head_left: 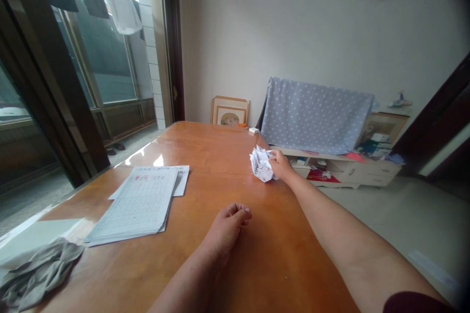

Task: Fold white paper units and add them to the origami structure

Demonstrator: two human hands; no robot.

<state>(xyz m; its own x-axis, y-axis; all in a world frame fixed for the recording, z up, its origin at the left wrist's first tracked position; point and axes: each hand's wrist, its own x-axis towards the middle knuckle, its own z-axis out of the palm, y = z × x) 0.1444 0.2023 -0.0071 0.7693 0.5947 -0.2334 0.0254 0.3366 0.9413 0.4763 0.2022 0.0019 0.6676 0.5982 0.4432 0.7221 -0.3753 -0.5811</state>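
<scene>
Glossy orange-brown wooden table stretches toward a white wall, with a low white cabinet and a draped polka-dot blue cloth beyond its right edge. At about one o'clock, right by that edge, a folded wad of white paper sits pinched in the right hand, whose fingers close together on the wad's right end. The left hand rests on the wood near twelve o'clock, its fingers curled together around nothing, well apart from the wad. Loose leaves could slip from so small a pinch, spring open, or skid on the slick varnish and drop over the nearby edge. A careless knock could also shift the stack of gridded paper at ten o'clock. The wad's long axis slants from eleven to five o'clock, with its fanned edges facing left, toward that stack.
</scene>
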